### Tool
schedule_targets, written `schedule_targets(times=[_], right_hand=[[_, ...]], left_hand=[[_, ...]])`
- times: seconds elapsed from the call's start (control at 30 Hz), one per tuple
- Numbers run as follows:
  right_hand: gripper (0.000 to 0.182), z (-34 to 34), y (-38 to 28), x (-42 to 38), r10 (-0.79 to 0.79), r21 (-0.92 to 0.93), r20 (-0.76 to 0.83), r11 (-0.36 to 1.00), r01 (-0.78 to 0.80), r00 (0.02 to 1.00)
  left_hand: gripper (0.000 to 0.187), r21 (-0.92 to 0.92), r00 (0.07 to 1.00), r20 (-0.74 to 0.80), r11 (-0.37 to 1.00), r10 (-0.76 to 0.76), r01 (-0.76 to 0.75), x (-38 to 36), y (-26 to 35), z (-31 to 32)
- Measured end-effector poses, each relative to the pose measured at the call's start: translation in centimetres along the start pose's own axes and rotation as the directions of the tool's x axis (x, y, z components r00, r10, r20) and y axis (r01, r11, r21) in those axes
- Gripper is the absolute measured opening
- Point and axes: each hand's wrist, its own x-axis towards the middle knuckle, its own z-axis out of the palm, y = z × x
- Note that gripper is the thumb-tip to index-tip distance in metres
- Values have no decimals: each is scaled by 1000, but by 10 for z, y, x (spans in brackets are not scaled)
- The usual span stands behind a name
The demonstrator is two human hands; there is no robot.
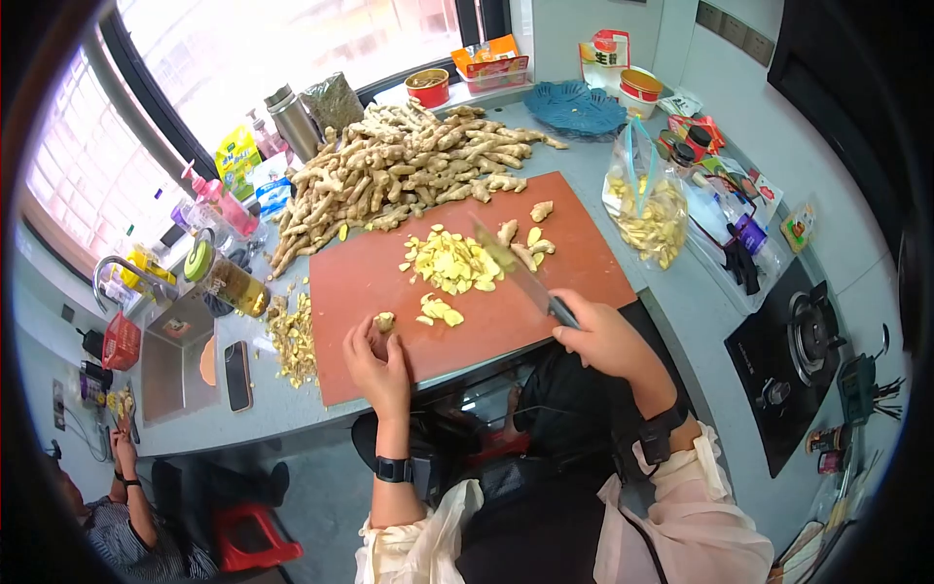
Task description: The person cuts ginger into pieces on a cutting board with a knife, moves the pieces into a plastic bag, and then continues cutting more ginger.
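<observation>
A reddish-brown cutting board (564, 234) lies on the grey counter. My left hand (377, 368) pinches a small ginger piece (385, 320) at the board's near left. My right hand (605, 339) grips a knife (516, 273) by its handle, the blade angled up toward a pile of ginger slices (452, 263) in the board's middle. A few whole ginger pieces (525, 243) lie just right of the slices. A big heap of raw ginger roots (409, 170) covers the counter behind the board.
A clear bag of cut ginger (650, 209) stands right of the board. Ginger peelings (292, 339) and a phone (237, 375) lie left, by the sink (175, 370). A gas hob (803, 360) sits at right. Another person (126, 506) is at lower left.
</observation>
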Motion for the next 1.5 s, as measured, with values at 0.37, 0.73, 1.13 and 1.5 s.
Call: schedule_targets(times=[0.37, 0.73, 1.13, 1.5], right_hand=[[47, -27, 23, 9, 125, 306, 27, 944, -127, 992], [40, -4, 50, -4, 36, 702, 101, 705, -98, 994], [44, 13, 53, 15, 21, 74, -130, 997, -11, 991], [35, 13, 32, 21, -153, -611, -336, 787, -91, 929]], left_hand=[[42, 47, 1000, -1, 998, 29, -29, -2, 4, -2], [37, 40, 998, 0, 997, 60, -60, -2, -4, 0], [39, 39, 997, 4, 996, 76, -76, -3, -2, -1], [40, 10, 997, 20, 997, 73, -73, -4, 0, -3]])
